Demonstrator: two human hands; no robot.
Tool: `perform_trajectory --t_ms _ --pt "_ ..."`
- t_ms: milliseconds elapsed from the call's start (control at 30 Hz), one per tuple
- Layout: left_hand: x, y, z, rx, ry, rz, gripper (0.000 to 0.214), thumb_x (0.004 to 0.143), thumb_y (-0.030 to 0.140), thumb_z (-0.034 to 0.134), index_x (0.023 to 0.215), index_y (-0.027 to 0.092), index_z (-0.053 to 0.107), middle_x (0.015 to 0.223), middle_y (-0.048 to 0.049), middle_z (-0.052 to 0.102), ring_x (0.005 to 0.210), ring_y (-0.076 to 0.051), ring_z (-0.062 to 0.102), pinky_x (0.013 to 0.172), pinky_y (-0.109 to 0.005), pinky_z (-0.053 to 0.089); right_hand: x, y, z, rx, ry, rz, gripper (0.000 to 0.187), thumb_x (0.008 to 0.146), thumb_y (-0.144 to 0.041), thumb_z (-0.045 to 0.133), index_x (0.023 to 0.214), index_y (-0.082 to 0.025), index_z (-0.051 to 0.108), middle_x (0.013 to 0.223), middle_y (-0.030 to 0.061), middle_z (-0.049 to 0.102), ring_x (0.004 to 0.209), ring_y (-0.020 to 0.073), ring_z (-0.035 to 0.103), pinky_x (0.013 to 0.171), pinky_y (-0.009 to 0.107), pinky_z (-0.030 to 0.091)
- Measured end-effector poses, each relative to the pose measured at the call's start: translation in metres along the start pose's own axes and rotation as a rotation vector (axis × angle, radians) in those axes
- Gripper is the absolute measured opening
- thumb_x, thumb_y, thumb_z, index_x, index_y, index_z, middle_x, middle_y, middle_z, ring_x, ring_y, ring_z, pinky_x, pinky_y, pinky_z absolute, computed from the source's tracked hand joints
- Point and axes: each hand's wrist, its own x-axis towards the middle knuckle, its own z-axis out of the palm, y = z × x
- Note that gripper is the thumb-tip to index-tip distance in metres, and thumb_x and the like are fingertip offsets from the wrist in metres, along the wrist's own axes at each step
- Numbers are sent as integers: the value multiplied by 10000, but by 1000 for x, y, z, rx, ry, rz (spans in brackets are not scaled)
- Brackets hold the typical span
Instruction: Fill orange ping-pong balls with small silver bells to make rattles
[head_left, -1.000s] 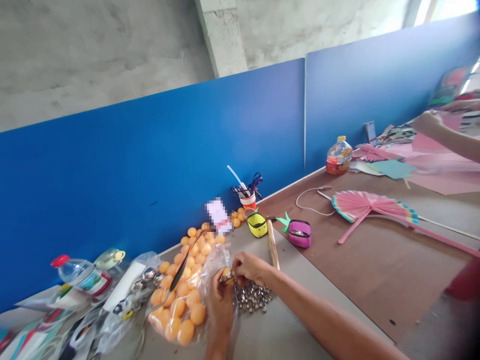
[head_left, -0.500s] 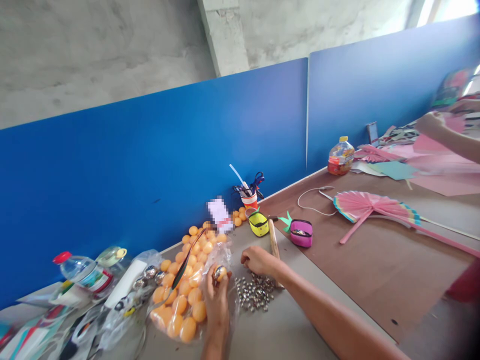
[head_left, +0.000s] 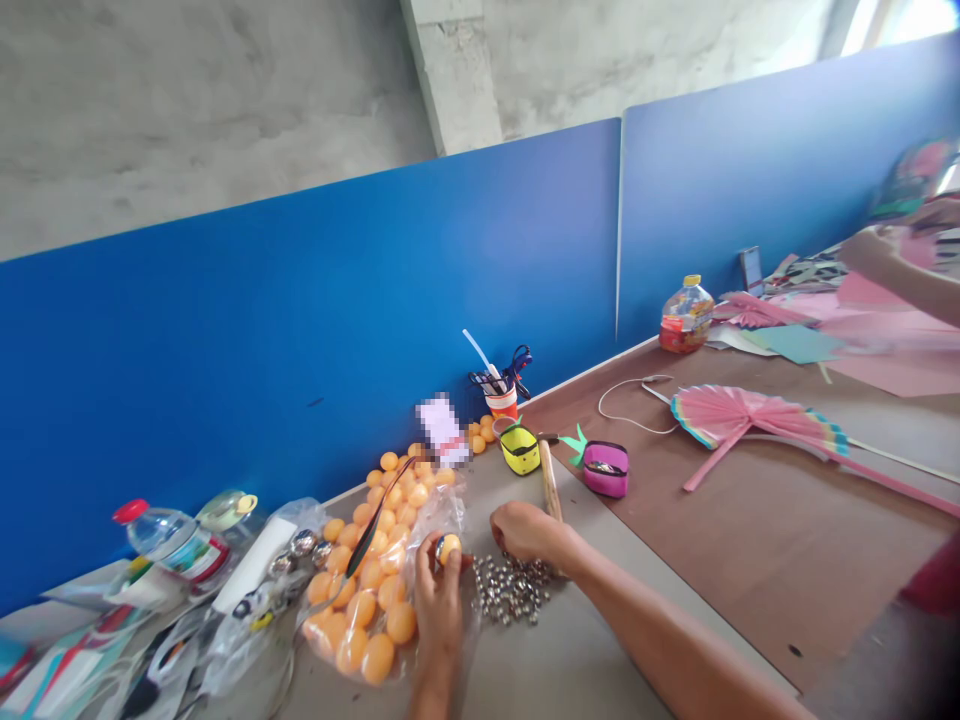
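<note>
Head view: hammer (head_left: 550, 482) and shiny pieces (head_left: 511, 594) lie by the right hand (head_left: 529, 530).

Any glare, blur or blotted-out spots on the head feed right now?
Head view: bright light washes out the top right corner, and the bottom right is dark and blurred. Head view, centre: a pixelated patch by the blue panel hides detail, and the plastic bag glints. Head view, front: the left hand and right hand look fairly clear.

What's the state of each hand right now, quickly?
Left hand: closed on a part-orange, part-silver ball.
Right hand: curled at the pile of small metal beads; whether it holds one cannot be told.
</note>
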Motion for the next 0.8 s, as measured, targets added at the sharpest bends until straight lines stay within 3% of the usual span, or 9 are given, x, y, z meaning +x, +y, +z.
perform_trajectory --t_ms 200,433,567,700,800 --pt "0 2 0 12 -6 10 453 748 481 658 1093 207 553 1093 -84 610 762 -204 682 763 -375 544 0 -2 8 25 85 -27 255 765 -123 533 935 -140 722 928 140 726 861 257 672 667 270 455" --pt "-1 1 -1 27 -3 33 484 749 496 654 1111 192 549 1125 -102 613 778 -207 677 771 -375 548 12 -2 17 219 328 13 233 834 -144 440 874 -116 668 905 150 709 829 216 654 682 261 414" --pt "-1 2 0 25 -13 13 529 741 514 655 1142 189 540 1158 -115 607 786 -213 680 781 -389 548 16 -3 12 519 303 36 187 768 -88 454 735 -135 632 703 61 670 640 144 603 585 225 385" --pt "-1 6 0 32 -3 9 552 706 533 677 1124 190 565 1178 -121 611 819 -230 682 783 -398 552 20 -4 14 949 241 68 250 751 -51 394 853 -147 601 553 -44 530 407 82 451 449 206 312" --pt "-1 6 0 62 27 59 538 688 531 693 1095 189 606 1144 -118 641 898 -254 669 777 -385 554 22 -5 17 1131 176 41 235 710 -36 396 772 -153 589 487 -67 455 382 76 420 432 205 285"
